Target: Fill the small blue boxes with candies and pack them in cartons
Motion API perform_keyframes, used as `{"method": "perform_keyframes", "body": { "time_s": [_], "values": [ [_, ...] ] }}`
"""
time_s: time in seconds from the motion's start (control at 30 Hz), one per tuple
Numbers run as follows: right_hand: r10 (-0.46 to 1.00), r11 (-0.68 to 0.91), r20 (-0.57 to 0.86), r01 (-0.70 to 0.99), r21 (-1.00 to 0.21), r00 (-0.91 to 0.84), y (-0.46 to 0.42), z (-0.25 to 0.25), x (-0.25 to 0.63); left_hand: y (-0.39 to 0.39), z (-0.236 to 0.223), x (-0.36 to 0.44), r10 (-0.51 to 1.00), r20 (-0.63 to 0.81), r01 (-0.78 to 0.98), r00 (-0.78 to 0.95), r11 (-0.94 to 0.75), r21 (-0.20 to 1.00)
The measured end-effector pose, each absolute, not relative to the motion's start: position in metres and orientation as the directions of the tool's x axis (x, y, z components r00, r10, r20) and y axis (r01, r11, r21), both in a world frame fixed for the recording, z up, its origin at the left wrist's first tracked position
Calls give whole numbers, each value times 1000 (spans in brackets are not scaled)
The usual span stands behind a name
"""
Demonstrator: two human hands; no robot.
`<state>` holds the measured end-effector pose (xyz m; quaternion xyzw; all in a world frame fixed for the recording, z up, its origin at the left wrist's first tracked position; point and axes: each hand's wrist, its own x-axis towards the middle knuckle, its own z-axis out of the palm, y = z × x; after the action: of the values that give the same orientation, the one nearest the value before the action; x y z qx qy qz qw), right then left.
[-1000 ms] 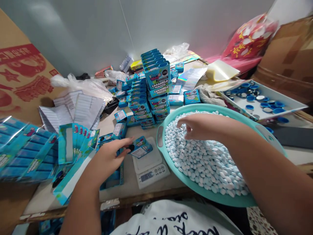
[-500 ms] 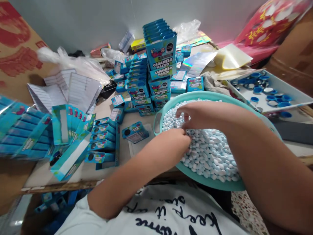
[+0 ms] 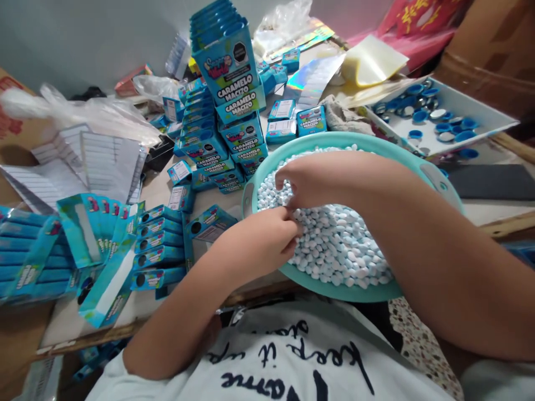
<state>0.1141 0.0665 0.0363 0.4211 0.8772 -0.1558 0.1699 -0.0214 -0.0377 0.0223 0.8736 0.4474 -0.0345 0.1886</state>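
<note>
A turquoise basin (image 3: 388,146) full of small pale blue and white candies (image 3: 343,250) stands at the table's front edge. My left hand (image 3: 271,236) is closed low over the candies, its fingers curled under, and what they hold is hidden. Just beyond it, my right hand (image 3: 305,178) bends down from the right with curled fingers, its fingertips meeting my left hand. Anything between those fingers is too hidden to make out. Left of the basin, a blue candy box (image 3: 211,223) lies partly behind my left forearm.
Tall stacks of blue display boxes (image 3: 228,67) rise behind the basin. Several small boxes in a row (image 3: 156,239) and open cartons (image 3: 79,228) occupy the left. A white tray (image 3: 472,139) with blue caps is at the right. Printed sheets (image 3: 102,161) lie back left.
The camera has turned and tilted, so most of the scene sits further left. Both hands stay together over the candies, with little visible change in their grip.
</note>
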Motion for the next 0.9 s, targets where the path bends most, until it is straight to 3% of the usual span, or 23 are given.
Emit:
{"method": "perform_keyframes", "body": {
  "time_s": [0.3,0.4,0.67,0.9],
  "values": [
    [733,534,-423,836,-130,-533,58,52,115,-33,27,-18,727,-333,800,600,-537,268],
    [761,489,-405,858,-157,-507,56,53,116,-32,25,-20,727,-306,788,614,-550,275],
    [757,514,-421,853,-89,-500,57,54,116,-31,7,-37,780,-17,719,626,-568,401],
    [728,563,-369,811,-160,-578,47,44,130,-38,19,-62,786,328,670,525,-619,410]
  ]
}}
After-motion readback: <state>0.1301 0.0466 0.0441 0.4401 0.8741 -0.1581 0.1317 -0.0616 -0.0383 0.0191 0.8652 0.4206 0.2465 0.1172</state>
